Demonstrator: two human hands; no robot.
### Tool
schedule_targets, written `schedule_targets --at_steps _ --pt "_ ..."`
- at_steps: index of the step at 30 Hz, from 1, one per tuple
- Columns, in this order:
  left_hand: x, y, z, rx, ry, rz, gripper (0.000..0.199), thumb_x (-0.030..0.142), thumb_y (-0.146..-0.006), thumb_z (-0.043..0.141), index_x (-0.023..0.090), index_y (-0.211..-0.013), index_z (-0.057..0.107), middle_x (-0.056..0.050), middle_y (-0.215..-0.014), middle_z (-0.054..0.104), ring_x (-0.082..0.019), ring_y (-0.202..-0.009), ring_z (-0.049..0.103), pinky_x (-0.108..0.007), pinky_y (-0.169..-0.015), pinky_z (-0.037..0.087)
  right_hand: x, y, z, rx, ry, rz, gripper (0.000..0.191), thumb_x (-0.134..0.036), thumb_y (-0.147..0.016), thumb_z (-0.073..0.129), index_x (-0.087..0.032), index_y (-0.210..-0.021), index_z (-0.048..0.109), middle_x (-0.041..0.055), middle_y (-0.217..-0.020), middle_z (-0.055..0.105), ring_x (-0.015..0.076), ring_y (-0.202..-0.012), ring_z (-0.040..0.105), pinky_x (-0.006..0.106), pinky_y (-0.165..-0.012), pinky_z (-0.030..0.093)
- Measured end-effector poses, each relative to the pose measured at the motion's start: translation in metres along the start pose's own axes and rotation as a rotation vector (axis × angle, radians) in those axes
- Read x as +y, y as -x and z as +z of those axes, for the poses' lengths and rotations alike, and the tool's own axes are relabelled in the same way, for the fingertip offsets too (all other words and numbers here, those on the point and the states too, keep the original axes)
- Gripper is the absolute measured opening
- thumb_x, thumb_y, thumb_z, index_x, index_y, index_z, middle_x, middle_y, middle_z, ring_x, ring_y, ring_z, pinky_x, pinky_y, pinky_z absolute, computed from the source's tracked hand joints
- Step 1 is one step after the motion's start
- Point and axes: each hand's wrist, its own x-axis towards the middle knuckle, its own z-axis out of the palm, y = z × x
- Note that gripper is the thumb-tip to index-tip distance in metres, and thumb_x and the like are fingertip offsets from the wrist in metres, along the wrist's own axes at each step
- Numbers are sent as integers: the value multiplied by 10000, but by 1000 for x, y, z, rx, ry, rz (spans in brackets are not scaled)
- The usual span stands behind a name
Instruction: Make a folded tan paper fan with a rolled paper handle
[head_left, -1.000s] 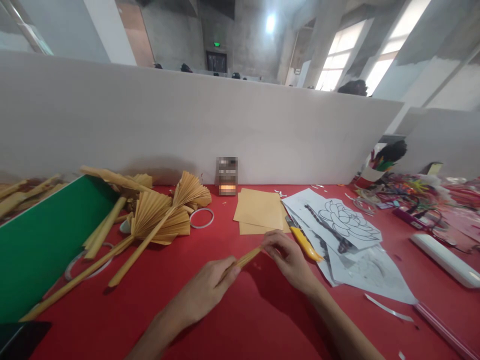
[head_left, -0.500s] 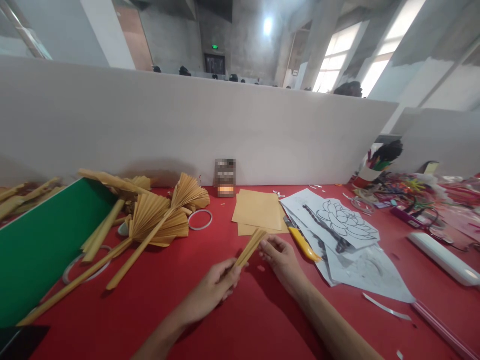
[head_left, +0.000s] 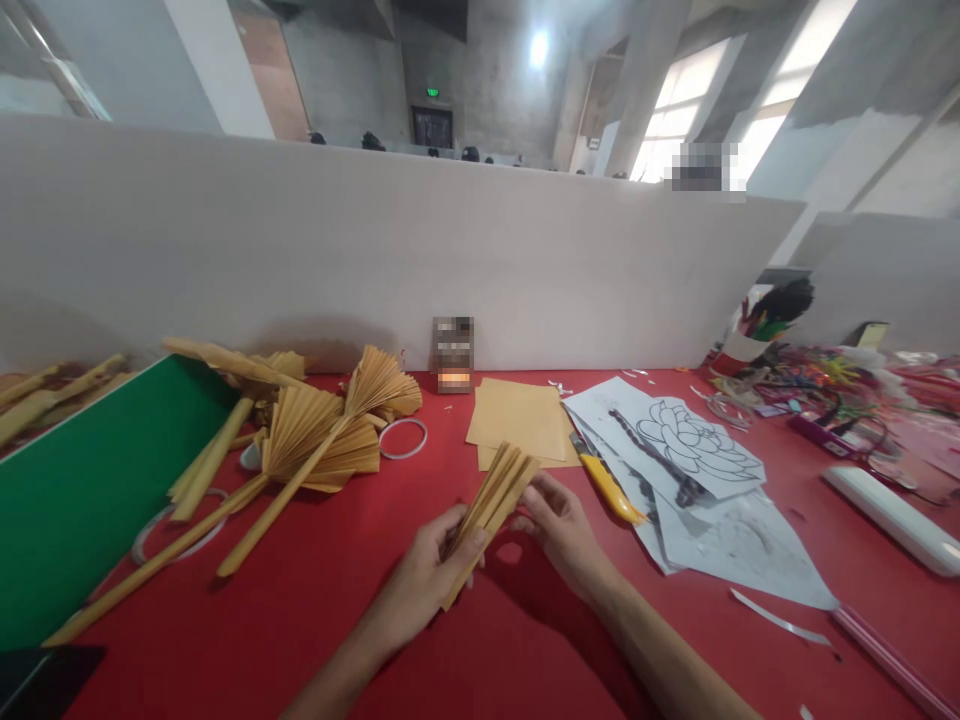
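Observation:
Pleated tan paper (head_left: 496, 492), its folds partly fanned apart, is held above the red table (head_left: 300, 640). My left hand (head_left: 442, 565) is closed round its lower part, with the thumb on top. At its upper right edge, my right hand (head_left: 553, 518) has bent fingers closed on the paper. Flat tan sheets (head_left: 517, 418) lie just beyond the paper. A yellow cutter (head_left: 611, 490) rests right of my right hand, beside white sheets with a flower drawing (head_left: 694, 440).
Folded paper fans with long handles (head_left: 307, 440) lie at the left by a green board (head_left: 97, 480). A white tape ring (head_left: 403, 439) is near them. At the right are a white case (head_left: 892, 515), a brush cup (head_left: 739, 352) and craft scraps. A white partition (head_left: 360, 250) stands behind.
The pleated paper has spread from a narrow bundle into a wider one, and more of its folds show. Both hands stay nearly in place on it.

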Motion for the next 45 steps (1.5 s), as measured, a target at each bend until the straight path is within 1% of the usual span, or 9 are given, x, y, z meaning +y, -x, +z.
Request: schedule_targets --at_steps 8,14,20,26,29,34,38,42,45 --pt "-2 -5 -2 85 76 11 489 609 -984 568 163 -1132 706 -41 -916 681 -200 -873 599 -261 -745 474 3 0 -5 52 -119 30 279 -402 -829 879 -208 -959 726 26 -903 692 136 -766 629 253 -706 532" --pt "-3 -5 -2 86 86 29 480 603 -959 615 148 -1079 711 -32 -854 684 -178 -775 598 -251 -675 461 2 2 -1 14 -165 119 284 -398 -819 887 -211 -948 716 66 -1003 731 212 -927 702 326 -781 581" --pt "-4 -4 -1 92 132 -67 532 654 -965 577 161 -1125 697 -43 -822 707 -176 -690 641 -256 -598 477 7 1 3 36 -163 80 284 -407 -795 903 -210 -848 705 52 -948 740 195 -870 698 344 -816 587" --pt "4 0 7 54 331 -175 605 673 -849 725 129 -1115 726 -8 -687 618 -129 -533 549 -243 -504 440 15 0 5 -21 -138 85 309 -450 -801 893 -211 -911 732 57 -931 718 170 -775 664 301 -703 549" --pt "8 5 14 33 409 -188 578 668 -806 774 126 -1008 775 -28 -733 631 -133 -629 554 -239 -576 439 16 1 9 -49 -176 97 303 -443 -821 877 -205 -916 715 34 -845 686 136 -663 609 262 -599 507" --pt "6 8 23 63 385 -234 625 712 -697 833 141 -948 792 -42 -788 677 -165 -757 554 -248 -688 439 14 2 15 -48 -247 137 318 -448 -821 868 -210 -862 661 -8 -727 633 124 -557 548 246 -497 453" --pt "0 5 23 169 366 -273 679 746 -708 797 146 -1024 771 -44 -818 682 -177 -755 560 -264 -679 449 13 -2 12 42 -233 121 327 -404 -789 901 -205 -813 643 -6 -736 649 129 -599 571 254 -559 474" --pt "-1 0 14 287 289 -199 679 750 -754 750 168 -1106 757 -34 -822 672 -192 -781 598 -268 -681 474 11 -6 9 92 -245 89 374 -323 -707 963 -223 -947 695 -15 -767 674 131 -661 602 243 -628 489" --pt "1 -3 7 280 292 -212 686 775 -797 680 182 -1138 733 0 -765 618 -145 -628 552 -232 -528 410 10 -4 9 60 -236 115 438 -314 -711 961 -238 -1072 725 -7 -815 698 130 -691 627 250 -680 517"
